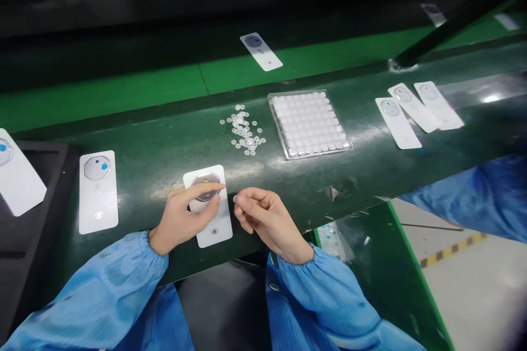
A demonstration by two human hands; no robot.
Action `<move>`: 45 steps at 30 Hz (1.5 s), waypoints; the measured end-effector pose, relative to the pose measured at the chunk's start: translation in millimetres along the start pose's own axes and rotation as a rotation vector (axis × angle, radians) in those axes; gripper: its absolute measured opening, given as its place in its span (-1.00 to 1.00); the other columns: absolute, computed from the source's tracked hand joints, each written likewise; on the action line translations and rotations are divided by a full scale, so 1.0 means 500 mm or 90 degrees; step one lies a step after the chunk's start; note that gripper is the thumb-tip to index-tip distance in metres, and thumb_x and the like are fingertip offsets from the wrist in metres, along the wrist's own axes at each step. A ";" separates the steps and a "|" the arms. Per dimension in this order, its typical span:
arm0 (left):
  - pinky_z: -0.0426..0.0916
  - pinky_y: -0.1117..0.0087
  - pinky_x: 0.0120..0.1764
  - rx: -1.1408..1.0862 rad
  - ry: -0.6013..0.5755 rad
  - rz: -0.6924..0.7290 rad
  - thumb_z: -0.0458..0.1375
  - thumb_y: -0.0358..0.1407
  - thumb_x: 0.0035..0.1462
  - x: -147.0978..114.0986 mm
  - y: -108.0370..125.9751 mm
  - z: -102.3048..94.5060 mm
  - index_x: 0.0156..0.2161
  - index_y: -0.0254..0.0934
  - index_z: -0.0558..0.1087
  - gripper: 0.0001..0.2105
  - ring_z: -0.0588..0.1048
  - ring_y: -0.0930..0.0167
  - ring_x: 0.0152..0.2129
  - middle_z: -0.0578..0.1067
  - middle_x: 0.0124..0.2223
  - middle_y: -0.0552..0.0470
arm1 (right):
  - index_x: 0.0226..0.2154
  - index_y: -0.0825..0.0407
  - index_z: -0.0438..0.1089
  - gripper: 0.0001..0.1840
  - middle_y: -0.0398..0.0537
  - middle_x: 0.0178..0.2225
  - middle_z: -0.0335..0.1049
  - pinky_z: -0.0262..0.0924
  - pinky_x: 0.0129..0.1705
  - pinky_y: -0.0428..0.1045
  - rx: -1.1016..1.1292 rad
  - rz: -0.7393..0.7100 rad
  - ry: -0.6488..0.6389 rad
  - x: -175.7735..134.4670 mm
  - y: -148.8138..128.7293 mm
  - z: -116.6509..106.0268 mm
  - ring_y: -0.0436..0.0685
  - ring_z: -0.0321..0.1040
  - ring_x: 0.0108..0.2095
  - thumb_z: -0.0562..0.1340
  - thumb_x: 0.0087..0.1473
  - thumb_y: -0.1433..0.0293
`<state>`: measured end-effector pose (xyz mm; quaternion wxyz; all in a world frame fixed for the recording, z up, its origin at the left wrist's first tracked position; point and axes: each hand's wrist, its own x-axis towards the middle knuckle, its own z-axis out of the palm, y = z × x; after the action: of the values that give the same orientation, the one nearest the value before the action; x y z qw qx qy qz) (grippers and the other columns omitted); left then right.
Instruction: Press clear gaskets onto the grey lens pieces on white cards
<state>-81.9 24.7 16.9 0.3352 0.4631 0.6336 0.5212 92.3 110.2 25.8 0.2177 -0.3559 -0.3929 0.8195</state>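
Note:
A white phone back cover (pixel 214 225) with a round grey camera area lies on the green bench in front of me. My left hand (pixel 183 214) is over its upper left part, thumb and index finger apart on either side of the camera area. Whether the fingertips press on the cover cannot be made out. Just right of the cover, my right hand (pixel 265 216) pinches a small clear disc (pixel 235 198) between thumb and index finger. Similar clear discs (pixel 249 142) lie in a loose heap farther back on the bench.
A clear tray (pixel 288 154) with rows of white pieces stands right of the heap. More phone covers lie at left (pixel 99 197), at right (pixel 398 126) and on the green belt (pixel 261 52) behind. A black tray (pixel 45 159) is at left; another person's blue sleeve (pixel 473 197) shows at right.

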 end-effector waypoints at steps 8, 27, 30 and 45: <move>0.53 0.20 -0.04 -0.009 -0.040 0.051 0.36 -0.19 0.16 0.004 -0.009 -0.003 -0.15 -0.07 0.69 -0.85 0.65 0.19 -0.19 0.69 -0.16 0.03 | -0.47 0.08 0.55 -0.64 -0.13 -0.57 0.42 -0.05 -0.69 -0.16 -0.091 0.015 -0.006 0.012 0.002 0.009 -0.12 0.09 -0.66 0.51 -0.03 0.11; 0.46 0.21 0.00 -0.074 0.026 -0.018 0.44 -0.26 0.03 0.000 -0.009 -0.001 0.14 -0.07 0.55 -0.48 0.59 0.19 -0.12 0.62 0.00 0.00 | -0.36 0.07 0.50 -0.65 -0.13 -0.52 0.36 0.17 -0.57 -0.12 -0.419 -0.128 -0.050 0.024 -0.061 0.018 -0.03 0.25 -0.55 0.35 0.17 0.10; 0.47 0.17 -0.03 -0.145 0.032 -0.092 0.45 -0.30 -0.01 -0.002 -0.003 0.000 0.40 -0.04 0.23 -0.13 0.59 0.20 -0.23 0.61 -0.07 0.00 | -0.35 0.05 0.53 -0.65 -0.07 -0.47 0.43 0.24 -0.52 -0.09 -0.508 -0.164 -0.033 0.029 -0.069 0.026 0.05 0.33 -0.46 0.33 0.19 0.09; 0.47 0.19 -0.07 -0.181 -0.010 -0.101 0.38 -0.32 0.04 -0.002 0.002 -0.002 0.51 -0.10 -0.22 0.09 0.55 0.27 -0.36 0.59 -0.22 0.03 | -0.35 0.06 0.51 -0.67 -0.09 -0.50 0.42 0.21 -0.52 -0.08 -0.569 -0.180 0.013 0.035 -0.051 0.035 0.05 0.34 -0.48 0.32 0.20 0.12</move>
<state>-82.1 23.7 18.1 0.4424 0.3637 0.5852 0.5741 69.7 128.2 46.4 0.1564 -0.3662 -0.7494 0.5290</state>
